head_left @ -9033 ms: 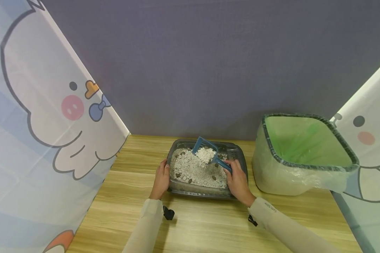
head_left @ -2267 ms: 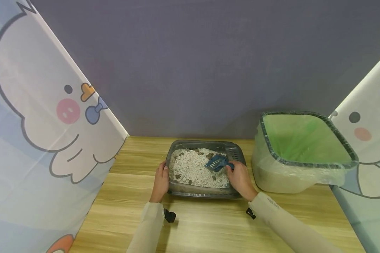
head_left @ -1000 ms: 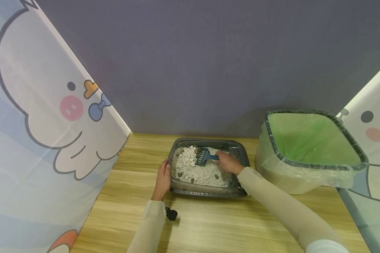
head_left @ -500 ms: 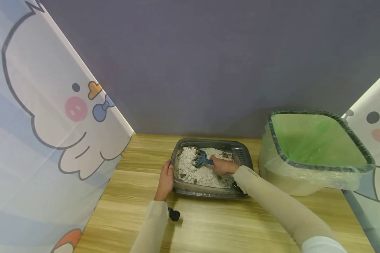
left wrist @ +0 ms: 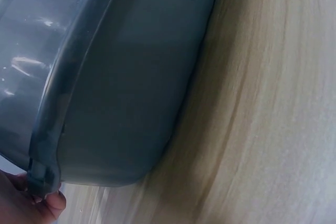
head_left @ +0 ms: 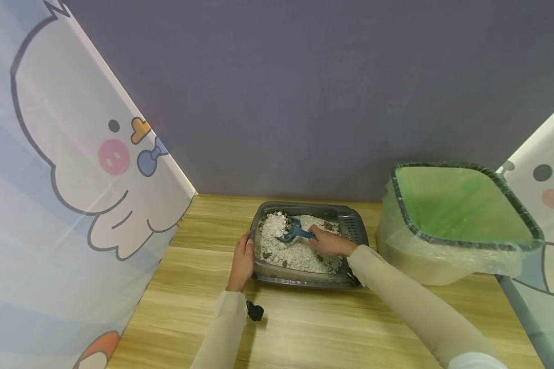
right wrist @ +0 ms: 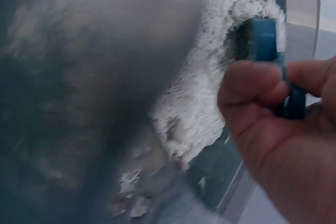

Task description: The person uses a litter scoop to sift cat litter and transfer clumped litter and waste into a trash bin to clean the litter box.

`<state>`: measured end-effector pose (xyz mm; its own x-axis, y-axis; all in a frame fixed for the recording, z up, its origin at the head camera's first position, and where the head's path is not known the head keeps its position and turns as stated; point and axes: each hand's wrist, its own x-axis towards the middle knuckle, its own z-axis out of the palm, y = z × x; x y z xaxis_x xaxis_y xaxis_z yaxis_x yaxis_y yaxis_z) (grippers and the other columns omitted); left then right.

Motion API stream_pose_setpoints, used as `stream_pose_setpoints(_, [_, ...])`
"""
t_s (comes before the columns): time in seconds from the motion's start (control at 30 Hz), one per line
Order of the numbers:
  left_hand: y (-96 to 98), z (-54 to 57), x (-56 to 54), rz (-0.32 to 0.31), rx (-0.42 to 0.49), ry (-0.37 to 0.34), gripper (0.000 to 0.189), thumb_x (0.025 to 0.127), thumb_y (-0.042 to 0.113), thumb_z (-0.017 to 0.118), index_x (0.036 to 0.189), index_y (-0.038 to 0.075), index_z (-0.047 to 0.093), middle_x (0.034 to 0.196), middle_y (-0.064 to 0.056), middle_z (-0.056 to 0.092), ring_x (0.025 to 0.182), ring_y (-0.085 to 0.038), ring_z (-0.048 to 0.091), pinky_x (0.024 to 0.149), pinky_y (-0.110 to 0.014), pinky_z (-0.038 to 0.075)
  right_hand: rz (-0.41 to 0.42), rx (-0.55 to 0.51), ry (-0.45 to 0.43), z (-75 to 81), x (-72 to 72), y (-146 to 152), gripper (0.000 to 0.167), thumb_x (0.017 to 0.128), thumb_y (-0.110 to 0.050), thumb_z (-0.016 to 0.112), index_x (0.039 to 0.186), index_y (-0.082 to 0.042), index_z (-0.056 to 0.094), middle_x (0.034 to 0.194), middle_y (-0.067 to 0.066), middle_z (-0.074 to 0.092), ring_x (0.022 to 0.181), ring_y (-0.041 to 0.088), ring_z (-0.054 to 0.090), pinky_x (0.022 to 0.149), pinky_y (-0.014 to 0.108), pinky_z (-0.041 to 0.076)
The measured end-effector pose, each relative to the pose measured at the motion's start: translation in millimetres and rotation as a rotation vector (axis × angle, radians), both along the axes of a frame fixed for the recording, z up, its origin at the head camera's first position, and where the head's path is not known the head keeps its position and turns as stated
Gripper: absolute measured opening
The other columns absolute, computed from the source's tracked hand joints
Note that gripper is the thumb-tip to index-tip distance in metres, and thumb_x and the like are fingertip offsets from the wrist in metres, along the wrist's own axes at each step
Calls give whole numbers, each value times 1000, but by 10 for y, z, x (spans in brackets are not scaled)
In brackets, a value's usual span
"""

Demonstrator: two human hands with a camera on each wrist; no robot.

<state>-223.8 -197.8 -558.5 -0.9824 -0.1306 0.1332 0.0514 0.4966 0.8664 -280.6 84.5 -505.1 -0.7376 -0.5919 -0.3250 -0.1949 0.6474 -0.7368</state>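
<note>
A dark grey litter box [head_left: 300, 281] stands on the table, holding pale granular litter [head_left: 300, 259] with several brown clumps [head_left: 266, 255]. My left hand [head_left: 243, 261] grips the box's left rim; in the left wrist view its fingertips [left wrist: 55, 201] curl at the rim's corner. My right hand [head_left: 329, 243] holds a blue litter scoop [head_left: 296, 230] by its handle. The scoop's head sits in the litter toward the back left, beside a pale heap and a brown clump. In the right wrist view, thumb and fingers wrap the scoop's handle [right wrist: 295, 103], and litter surrounds the head.
A bin [head_left: 424, 264] lined with a clear bag stands to the right of the box, its opening green inside. Behind the wooden table [head_left: 300, 328] rises a grey wall [head_left: 281, 102]. Cartoon-printed panels [head_left: 74, 154] flank both sides.
Earlier the scoop was raised with litter, then lowered at the box's right side. Since then my right hand has taken it left into the back-left litter and turned its head. The left hand keeps its grip.
</note>
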Motion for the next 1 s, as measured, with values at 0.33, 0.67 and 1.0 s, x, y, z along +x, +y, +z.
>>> stream_pose_setpoints(0.33, [-7,24,25,10,3,-36,46,105,28,29,146,9,34,132,-23,41,115,-40,45,93,-59,34,-139,-196,170,-31,325,208,39,104,-28,36,141,-15,34,75,15,50,51,18,35,52,36,36])
stream_pose_setpoints(0.67, [16,1,39,-6,-18,-28,47,105,31,27,145,7,36,132,-26,41,117,-42,44,93,-60,33,-255,-338,352,-77,571,260,41,104,-33,33,140,-13,36,75,6,41,55,16,34,56,33,36])
stream_pose_setpoints(1.0, [4,17,31,4,-8,-52,48,105,34,26,146,10,34,132,-24,41,115,-40,45,93,-59,34,-292,-408,493,-88,602,260,37,103,-25,39,138,-12,38,92,3,48,72,16,45,65,35,37])
